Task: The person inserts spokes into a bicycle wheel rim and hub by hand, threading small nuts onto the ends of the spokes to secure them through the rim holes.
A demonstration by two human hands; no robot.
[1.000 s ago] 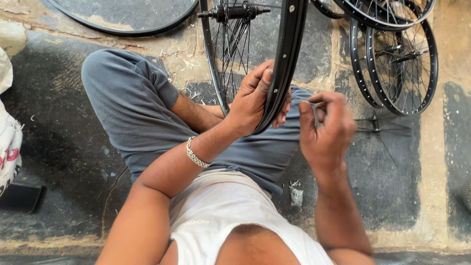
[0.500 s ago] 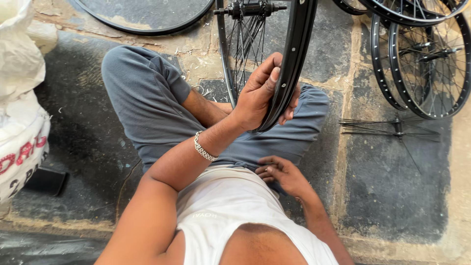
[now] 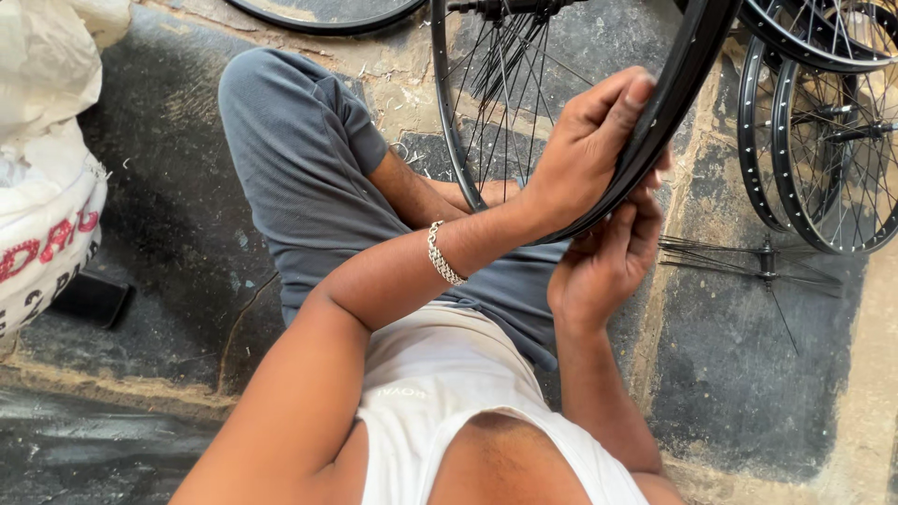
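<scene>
I sit cross-legged on a stone floor with a black bicycle wheel rim [image 3: 687, 70] standing upright over my lap. Its thin spokes [image 3: 505, 84] run up to a hub at the top edge. My left hand [image 3: 585, 150], with a silver bracelet on the wrist, grips the lower right arc of the rim, fingers wrapped over it. My right hand [image 3: 608, 257] is just below and behind that arc, fingers curled up against the rim's underside. Whether it pinches something small I cannot tell.
Two more spoked wheels [image 3: 832, 140] lean at the upper right. A hub with loose spokes [image 3: 762, 262] lies on the floor to the right. A white printed sack [image 3: 42, 178] stands at the left, a dark flat object [image 3: 89, 297] beside it. Another rim [image 3: 327, 14] lies at top.
My right hand went from raised beside the rim down to my lap, and has now come back up under the rim. The left hand kept its grip. The view shifted closer.
</scene>
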